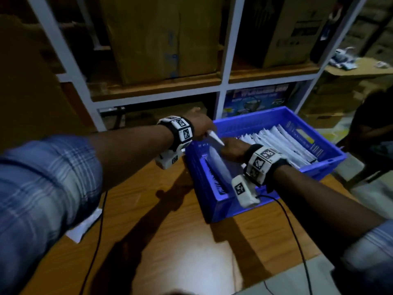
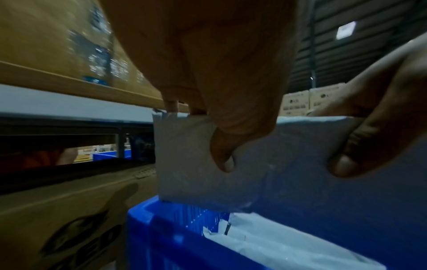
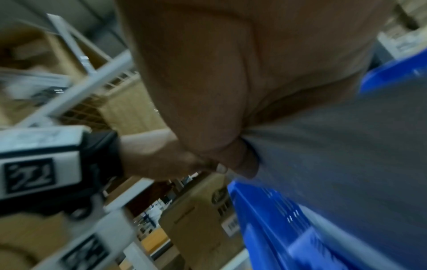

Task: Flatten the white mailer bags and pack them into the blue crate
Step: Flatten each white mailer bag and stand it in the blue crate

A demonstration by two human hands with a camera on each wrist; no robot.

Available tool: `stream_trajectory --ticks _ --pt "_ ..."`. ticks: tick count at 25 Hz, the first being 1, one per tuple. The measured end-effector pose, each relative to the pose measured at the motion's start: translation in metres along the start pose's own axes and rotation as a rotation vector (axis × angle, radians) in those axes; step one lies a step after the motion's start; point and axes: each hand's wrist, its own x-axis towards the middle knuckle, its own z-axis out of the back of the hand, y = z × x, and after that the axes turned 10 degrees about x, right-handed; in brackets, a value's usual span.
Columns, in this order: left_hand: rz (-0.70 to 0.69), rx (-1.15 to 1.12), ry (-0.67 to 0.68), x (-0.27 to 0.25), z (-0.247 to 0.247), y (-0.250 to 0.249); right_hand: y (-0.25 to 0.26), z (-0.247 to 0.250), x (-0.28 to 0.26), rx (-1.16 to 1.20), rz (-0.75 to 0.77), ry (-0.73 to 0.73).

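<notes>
The blue crate (image 1: pixel 221 209) sits at the far right of the wooden table (image 1: pixel 161 220). A row of white mailer bags (image 1: pixel 282 143) stands on edge in its right part. One more white mailer (image 1: pixel 218 160) stands upright in the crate's left part. My left hand (image 1: pixel 202 128) pinches its top edge near the far corner, and my right hand (image 1: pixel 230 147) grips the same edge closer to me. In the left wrist view my left hand (image 2: pixel 219 82) clamps the mailer (image 2: pixel 277 173) above the crate (image 2: pixel 157 233), with my right hand (image 2: pixel 374 131) curled over the edge. The right wrist view shows my right hand (image 3: pixel 219 73) on the mailer (image 3: pixel 346 155).
A white-framed shelf unit (image 1: pixel 225 67) loaded with cardboard boxes (image 1: pixel 161 39) stands right behind the table. A white sheet (image 1: pixel 85 226) lies at the table's left edge. Black cables (image 1: pixel 291 222) trail from both wrists. Another person (image 1: pixel 374 124) is at the far right.
</notes>
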Motion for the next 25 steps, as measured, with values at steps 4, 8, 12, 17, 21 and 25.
stream_trajectory --ticks 4,8,12,17,21,25 --pt "-0.123 0.205 0.17 0.059 -0.013 -0.016 -0.031 -0.011 0.03 0.095 -0.066 0.13" --pt "-0.186 0.331 0.285 0.095 -0.037 -0.028 -0.051 -0.021 0.054 0.107 -0.115 0.197" --pt "-0.185 0.384 0.354 0.12 -0.06 -0.04 -0.067 -0.023 0.071 0.08 -0.14 0.249" --pt "-0.199 0.36 0.454 0.135 -0.076 -0.044 -0.072 -0.025 0.086 0.087 -0.135 0.312" --pt "-0.243 0.369 0.514 0.146 -0.084 -0.046 -0.073 -0.02 0.09 0.086 -0.12 0.329" --pt "-0.246 0.331 0.537 0.151 -0.093 -0.046 -0.075 -0.017 0.093 0.12 -0.109 0.255"
